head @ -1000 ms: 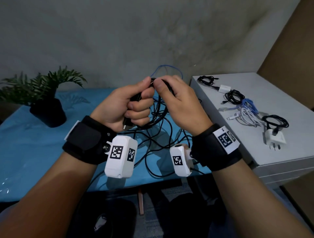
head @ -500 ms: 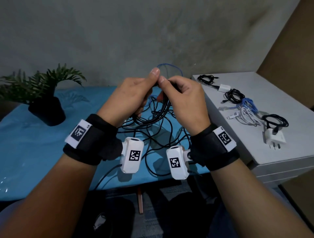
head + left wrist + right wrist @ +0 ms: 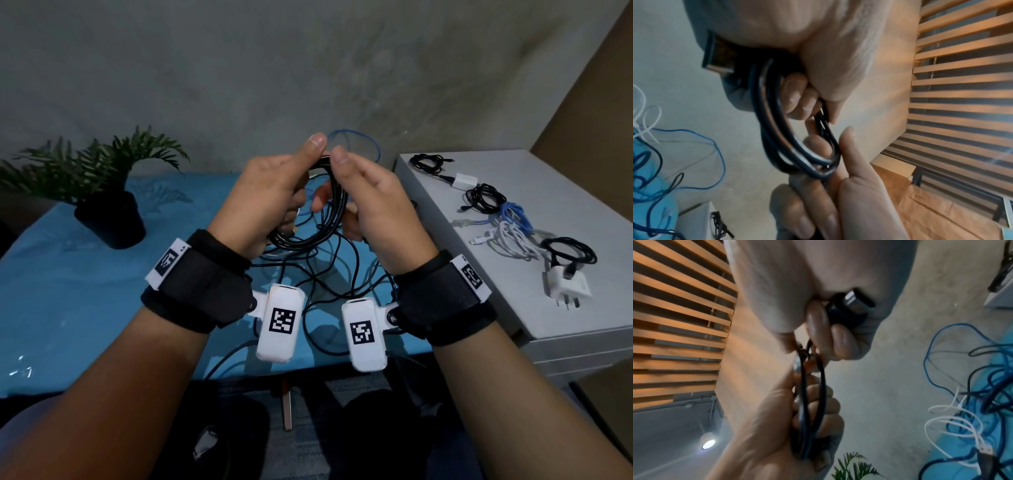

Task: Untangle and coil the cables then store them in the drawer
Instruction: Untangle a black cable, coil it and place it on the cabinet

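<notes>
A black cable coil [image 3: 310, 236] hangs between both hands above the blue table [image 3: 85, 308]. My left hand [image 3: 274, 195] grips the coil's left side, thumb on its top. My right hand [image 3: 371, 202] grips the right side, thumb tip beside the left thumb. In the left wrist view the coil [image 3: 777, 129] loops past curled left fingers [image 3: 797, 99], with a USB plug [image 3: 718, 56] sticking out by the palm. In the right wrist view, right fingers [image 3: 828, 332] hold a metal-tipped black plug [image 3: 852, 306] and the coil [image 3: 812, 399].
A tangle of black, blue and white cables [image 3: 339, 284] lies on the table under the hands. A potted plant [image 3: 109, 209] stands at the left. At the right, a grey drawer cabinet [image 3: 582, 342] carries several coiled cables [image 3: 513, 222] and a white charger [image 3: 565, 289].
My left hand has turned from a palm-up fist to knuckles up. Both hands have risen slightly and the thumbs now meet on top of the coil.
</notes>
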A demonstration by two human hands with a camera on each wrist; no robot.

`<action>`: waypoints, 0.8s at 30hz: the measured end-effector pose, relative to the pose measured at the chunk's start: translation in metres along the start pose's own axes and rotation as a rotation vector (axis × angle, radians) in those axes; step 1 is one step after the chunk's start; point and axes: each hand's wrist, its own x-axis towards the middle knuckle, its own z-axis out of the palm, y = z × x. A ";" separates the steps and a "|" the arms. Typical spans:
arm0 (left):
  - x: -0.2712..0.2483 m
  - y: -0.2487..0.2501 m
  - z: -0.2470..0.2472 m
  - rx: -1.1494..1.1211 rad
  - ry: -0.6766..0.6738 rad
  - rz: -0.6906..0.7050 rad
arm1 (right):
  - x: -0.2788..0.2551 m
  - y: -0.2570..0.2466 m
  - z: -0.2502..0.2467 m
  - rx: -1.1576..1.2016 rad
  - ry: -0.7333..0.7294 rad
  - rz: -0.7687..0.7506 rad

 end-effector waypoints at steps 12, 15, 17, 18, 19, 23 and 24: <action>0.009 0.000 -0.012 0.381 -0.002 -0.002 | 0.008 0.023 -0.016 -0.775 0.410 -0.432; 0.009 0.004 -0.019 0.565 0.026 0.071 | 0.010 0.024 -0.021 -0.834 0.392 -0.470; 0.010 0.004 -0.026 0.626 0.050 0.082 | 0.012 0.022 -0.026 -0.774 0.282 -0.414; 0.012 0.003 -0.029 0.635 0.063 0.084 | 0.012 0.021 -0.028 -0.727 0.227 -0.374; 0.013 0.002 -0.031 0.641 0.079 0.090 | 0.013 0.020 -0.030 -0.680 0.193 -0.335; 0.012 -0.003 -0.026 0.587 0.074 0.087 | 0.014 0.023 -0.032 -0.657 0.254 -0.303; 0.011 -0.003 -0.023 0.504 0.029 0.062 | 0.014 0.025 -0.032 -0.677 0.301 -0.320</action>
